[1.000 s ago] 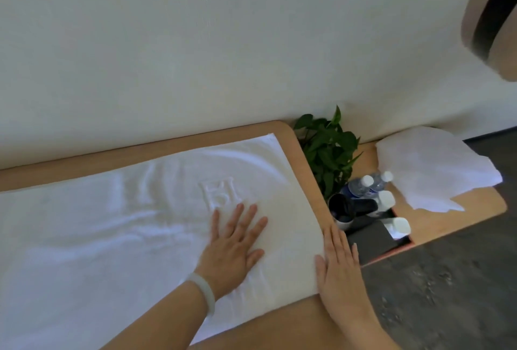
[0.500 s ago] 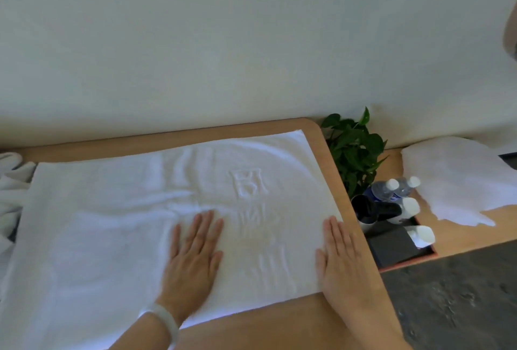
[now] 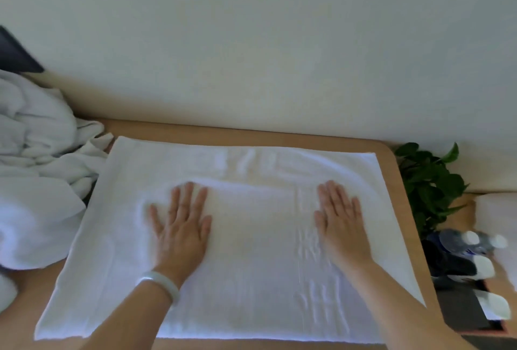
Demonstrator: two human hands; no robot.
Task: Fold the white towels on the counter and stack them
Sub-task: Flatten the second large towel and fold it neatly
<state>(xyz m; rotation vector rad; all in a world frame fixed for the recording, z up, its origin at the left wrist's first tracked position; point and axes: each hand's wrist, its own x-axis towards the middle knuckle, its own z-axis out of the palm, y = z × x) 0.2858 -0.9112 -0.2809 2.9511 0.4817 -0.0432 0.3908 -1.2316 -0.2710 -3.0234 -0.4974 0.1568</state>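
Observation:
A white towel (image 3: 251,251) lies spread flat on the wooden counter (image 3: 391,159), with an embossed pattern near its right side. My left hand (image 3: 181,226) presses flat on the towel left of centre, fingers straight, a pale bangle on the wrist. Flat on the towel's right part lies my right hand (image 3: 340,223), fingers straight and together. A heap of crumpled white towels (image 3: 36,181) sits at the counter's left end, touching the spread towel's corner.
A green potted plant (image 3: 428,184) stands just past the counter's right end. Below it, a lower tray holds water bottles (image 3: 470,240) and dark items. Another white cloth (image 3: 498,209) shows at the right edge. The wall runs close behind the counter.
My view has swung left, bringing the towel heap into sight. My left hand slid leftward across the towel. My right hand moved from the towel's right edge onto the towel.

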